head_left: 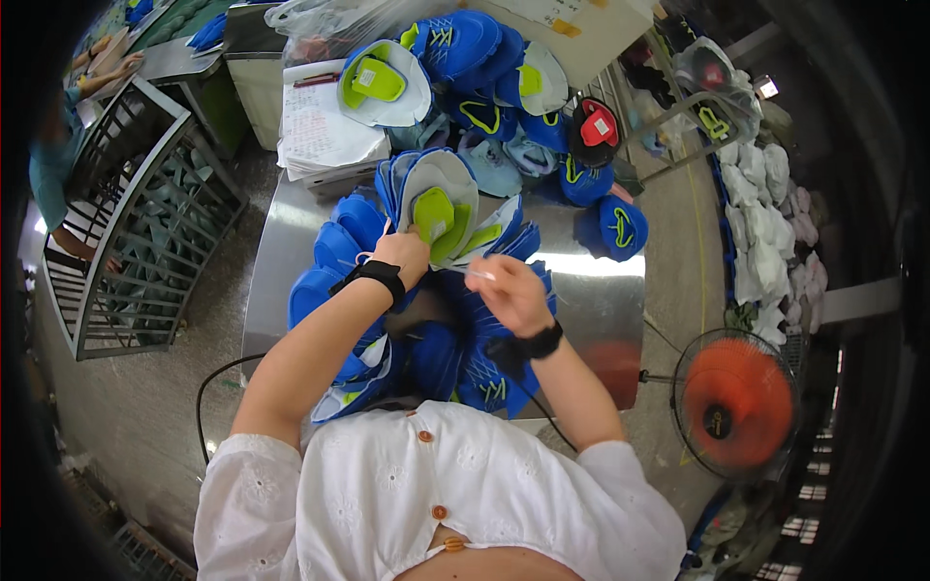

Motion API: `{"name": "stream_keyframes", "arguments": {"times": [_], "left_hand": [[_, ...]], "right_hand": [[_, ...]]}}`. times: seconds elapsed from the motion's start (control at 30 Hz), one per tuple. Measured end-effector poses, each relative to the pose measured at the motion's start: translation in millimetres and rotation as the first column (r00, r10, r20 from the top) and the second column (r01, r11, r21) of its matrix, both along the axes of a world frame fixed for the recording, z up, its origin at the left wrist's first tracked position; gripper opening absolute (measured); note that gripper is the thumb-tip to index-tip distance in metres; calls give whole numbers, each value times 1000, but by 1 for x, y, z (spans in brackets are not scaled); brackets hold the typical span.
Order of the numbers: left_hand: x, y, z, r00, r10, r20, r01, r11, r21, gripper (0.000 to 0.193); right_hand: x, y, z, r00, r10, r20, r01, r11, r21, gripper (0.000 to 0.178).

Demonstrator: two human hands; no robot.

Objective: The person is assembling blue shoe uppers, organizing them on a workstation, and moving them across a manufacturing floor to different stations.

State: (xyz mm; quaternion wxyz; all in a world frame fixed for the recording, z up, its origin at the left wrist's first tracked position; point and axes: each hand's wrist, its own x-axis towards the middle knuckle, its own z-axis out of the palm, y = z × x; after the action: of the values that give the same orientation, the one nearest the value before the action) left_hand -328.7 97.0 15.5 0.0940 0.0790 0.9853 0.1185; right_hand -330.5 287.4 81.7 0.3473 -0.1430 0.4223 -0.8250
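Blue shoe uppers (334,247) with lime-green parts form a loose ring on the metal table in front of me. My left hand (405,254) is closed on the near edge of a shoe upper (460,184) with a grey lining and a lime-green tongue bearing a white label. Close by to the right, my right hand (513,295) pinches a thin, pale, stick-like object (481,275); its kind is too small to make out. More blue uppers (484,363) lie beneath my right wrist. Both wrists wear black bands.
At the back stand piled blue uppers (465,44) and a paper stack (325,126) with pens. One blue upper (620,228) sits near the right edge of the metal table (605,320). An orange fan (733,405) stands right; a barred cart (145,223) and another person's arm (73,247) are left.
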Motion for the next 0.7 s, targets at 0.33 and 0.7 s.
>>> {"name": "stream_keyframes", "arguments": {"times": [0.33,0.7], "left_hand": [[-1,-14,-10,994,-102,-26,105,980,170,19],[1,-15,26,948,311,-64,-286,924,253,23]], "right_hand": [[-12,29,46,891,-358,-280,287,921,-264,20],[-102,92,-13,433,-313,-845,875,371,310,21]]}}
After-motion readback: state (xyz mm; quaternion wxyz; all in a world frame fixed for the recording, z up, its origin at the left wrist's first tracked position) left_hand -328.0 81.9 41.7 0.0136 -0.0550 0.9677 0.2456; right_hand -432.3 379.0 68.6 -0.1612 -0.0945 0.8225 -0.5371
